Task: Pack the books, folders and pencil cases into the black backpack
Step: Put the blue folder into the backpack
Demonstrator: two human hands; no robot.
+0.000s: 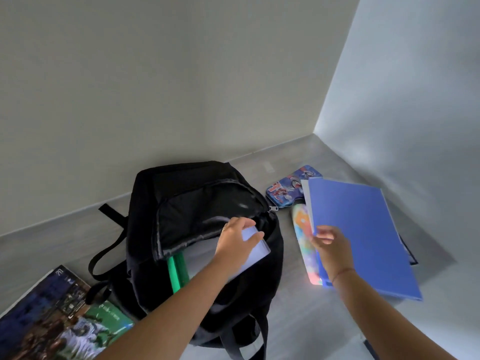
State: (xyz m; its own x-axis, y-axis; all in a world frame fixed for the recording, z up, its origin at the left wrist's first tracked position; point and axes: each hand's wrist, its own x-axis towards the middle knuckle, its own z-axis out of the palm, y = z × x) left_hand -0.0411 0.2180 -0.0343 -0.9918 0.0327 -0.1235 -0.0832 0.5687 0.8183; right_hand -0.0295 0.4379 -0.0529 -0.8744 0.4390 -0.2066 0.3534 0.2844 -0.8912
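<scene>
Grey corner worktop [298, 320] | left hand [237, 237] fingers curled on pale book [255, 249] half inside backpack [181, 183] | right hand [332, 249] fingers pinching blue folder [363, 229] | tin case [288, 188], bright case [302, 224], books [52, 313] still out.

The black backpack [207, 268] lies open, green folder [178, 271] and pale book [255, 246] half inside. At right, blue folder [363, 229] and two pencil cases [289, 189]; near left, two books [52, 315].

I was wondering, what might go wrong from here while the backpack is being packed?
The pale folder under the left hand sits skewed in the backpack mouth and may snag on the flap or the green folder inside.
The right hand grips the blue folder by one edge, so it may sag or drag the colourful pencil case beneath it.
</scene>
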